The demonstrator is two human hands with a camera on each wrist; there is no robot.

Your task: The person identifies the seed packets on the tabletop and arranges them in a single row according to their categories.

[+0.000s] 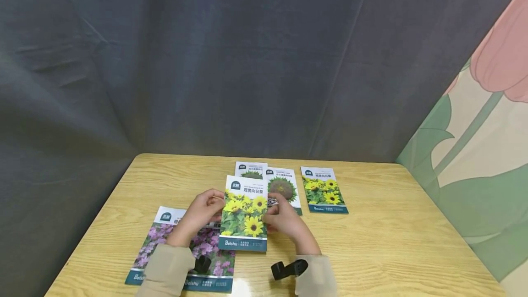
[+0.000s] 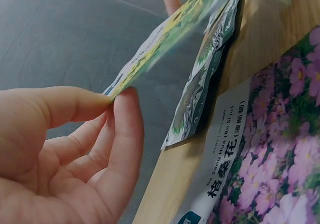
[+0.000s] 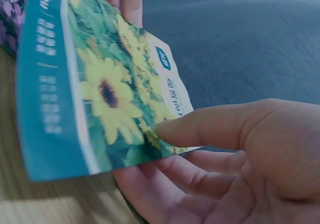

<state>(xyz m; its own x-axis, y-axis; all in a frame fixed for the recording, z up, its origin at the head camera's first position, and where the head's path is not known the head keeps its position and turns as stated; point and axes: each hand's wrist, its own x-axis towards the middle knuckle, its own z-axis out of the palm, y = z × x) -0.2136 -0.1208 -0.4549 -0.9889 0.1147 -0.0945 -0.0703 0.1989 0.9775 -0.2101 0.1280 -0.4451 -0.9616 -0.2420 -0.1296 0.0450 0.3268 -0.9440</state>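
Currently held: one yellow-sunflower packet [image 1: 243, 217], raised above the table [image 1: 392, 242], its face tilted toward the head camera.

Grip, left: our left hand [image 1: 202, 214] pinches one side edge between thumb and forefinger; the other fingers are bent and free of the packet.

Grip, right: our right hand [image 1: 287, 221] pinches the opposite edge, thumb on the printed face, fingers behind.

Lying, left: two pink-flower packets, one farther left [image 1: 144, 253], one nearer the middle [image 1: 210, 283], partly under our left arm; whether they overlap we cannot tell.

Lying, middle rear: two green-rimmed sunflower packets, one partly hidden behind the held piece [image 1: 251, 167], the other to its right [image 1: 282, 188].

Lying, right: a second yellow-sunflower packet [image 1: 324, 190], flat, apart from the rest.

Step, by our judgement: sorting by picture, with this piece in transit. The next move seems to call for carrying it toward its match at right, lowering it flat beside or onto that packet, then loosening both pinches without dragging the green-rimmed pair.
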